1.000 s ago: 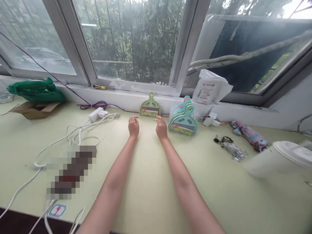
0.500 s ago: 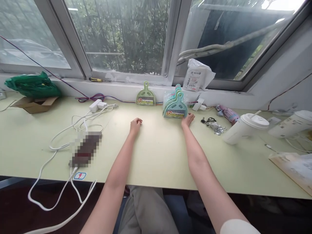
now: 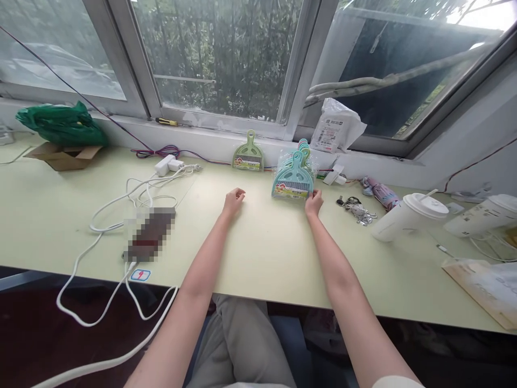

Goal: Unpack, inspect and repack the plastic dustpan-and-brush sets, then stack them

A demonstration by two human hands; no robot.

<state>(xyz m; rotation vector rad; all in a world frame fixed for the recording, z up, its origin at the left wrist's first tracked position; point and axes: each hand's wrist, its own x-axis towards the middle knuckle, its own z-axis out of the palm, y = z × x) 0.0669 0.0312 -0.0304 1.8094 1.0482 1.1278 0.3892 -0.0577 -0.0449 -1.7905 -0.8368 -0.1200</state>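
A row of packaged mini dustpan and brush sets (image 3: 306, 145) leans upright near the wall, each in a clear bag. The front one, a turquoise dustpan and brush set (image 3: 294, 175), tilts slightly forward from the others. My right hand (image 3: 314, 202) is closed on its lower right corner, thumb and fingers pinching the edge. My left hand (image 3: 234, 201) rests low over the table, left of the row. Its fingers are loosely curled and a little apart, with nothing seen in them. Beyond it, a single green dustpan and brush set (image 3: 248, 154) stands against the wall.
Left on the table (image 3: 258, 253) lie a blurred phone (image 3: 149, 234), white cables and a charger (image 3: 165, 164). A green bag (image 3: 60, 124) sits on a cardboard box (image 3: 64, 156). At right are keys (image 3: 357, 210), an umbrella (image 3: 379, 193) and a lidded cup (image 3: 407, 215).
My right hand has gone from spread fingers beside the row to a pinch on the front set. That set has come slightly forward from the others. The view has shifted a little.
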